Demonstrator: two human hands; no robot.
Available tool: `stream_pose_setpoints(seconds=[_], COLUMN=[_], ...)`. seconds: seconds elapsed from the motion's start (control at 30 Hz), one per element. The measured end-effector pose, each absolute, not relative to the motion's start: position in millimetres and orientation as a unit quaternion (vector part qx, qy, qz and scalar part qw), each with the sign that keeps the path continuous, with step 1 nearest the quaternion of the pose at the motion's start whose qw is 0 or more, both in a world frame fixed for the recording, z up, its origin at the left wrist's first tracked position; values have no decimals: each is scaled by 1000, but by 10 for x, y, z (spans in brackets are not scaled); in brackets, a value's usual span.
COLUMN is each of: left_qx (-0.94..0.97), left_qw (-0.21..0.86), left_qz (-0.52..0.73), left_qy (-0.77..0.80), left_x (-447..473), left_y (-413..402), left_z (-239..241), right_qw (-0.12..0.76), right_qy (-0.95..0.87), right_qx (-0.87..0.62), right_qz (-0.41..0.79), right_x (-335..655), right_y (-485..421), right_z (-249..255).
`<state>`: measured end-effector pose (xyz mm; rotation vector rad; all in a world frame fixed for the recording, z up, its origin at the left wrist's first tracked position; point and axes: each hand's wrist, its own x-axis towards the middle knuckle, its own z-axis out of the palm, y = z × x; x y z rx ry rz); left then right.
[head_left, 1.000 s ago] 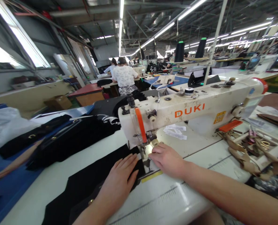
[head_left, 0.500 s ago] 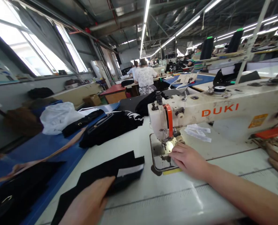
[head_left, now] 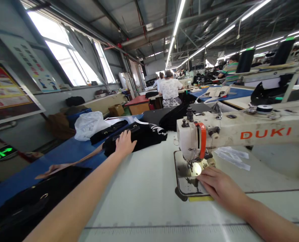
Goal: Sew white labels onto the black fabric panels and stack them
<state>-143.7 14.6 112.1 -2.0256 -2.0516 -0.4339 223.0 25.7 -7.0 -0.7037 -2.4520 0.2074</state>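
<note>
A cream sewing machine [head_left: 252,134] marked DUKI stands on the white table [head_left: 144,188]. My right hand [head_left: 219,188] rests on the metal needle plate [head_left: 187,183] just below the lit presser foot, fingers loosely curled with nothing visible in them. My left hand [head_left: 125,143] reaches far to the left and lies with fingers flat on a pile of black fabric pieces [head_left: 139,134] at the table's far side. More black fabric [head_left: 26,205] lies at the lower left.
A white plastic bag [head_left: 89,125] sits on the blue surface [head_left: 38,168] beside the pile. White labels [head_left: 230,155] lie under the machine arm. Thread cones [head_left: 245,60] stand behind. Other people sit at machines further back, one in a white top [head_left: 169,90].
My left hand slid the black piece off the table to the left, then reached out to the black pile. My right hand stayed at the needle plate. The view turned left.
</note>
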Motion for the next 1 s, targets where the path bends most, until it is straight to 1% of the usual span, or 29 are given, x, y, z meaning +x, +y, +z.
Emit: stream_pose_setpoints(seconds=[0.1, 0.17, 0.37, 0.43, 0.5, 0.63, 0.8, 1.0], left_qx=[-662, -636, -518, -460, -456, -488, -452, -489], left_qw=[131, 141, 174, 150, 106, 80, 47, 95], left_qz=[-143, -133, -91, -41, -2, 8, -18, -28], left_qy=[-724, -747, -833, -874, -884, -869, -890, -867], left_x=[-1530, -1665, -2342, -2580, -2735, -2775, -2775, -2635], left_y=[-121, -443, -1769, -2107, -2302, -2342, -2291, -2192], left_z=[886, 799, 796, 830, 856, 934, 1085, 1011], right_qw=[278, 284, 312, 317, 322, 336, 331, 326], right_qy=[-923, -924, -921, -920, -920, -917, -916, -918], right_qx=[-257, -250, -228, -226, -221, -212, -221, -220], right_qz=[72, 62, 49, 48, 45, 34, 44, 48], right_x=[2257, 2282, 2311, 2306, 2301, 2304, 2311, 2314], right_y=[263, 275, 319, 317, 314, 311, 301, 303], right_z=[-122, -168, -283, -284, -271, -237, -223, -229])
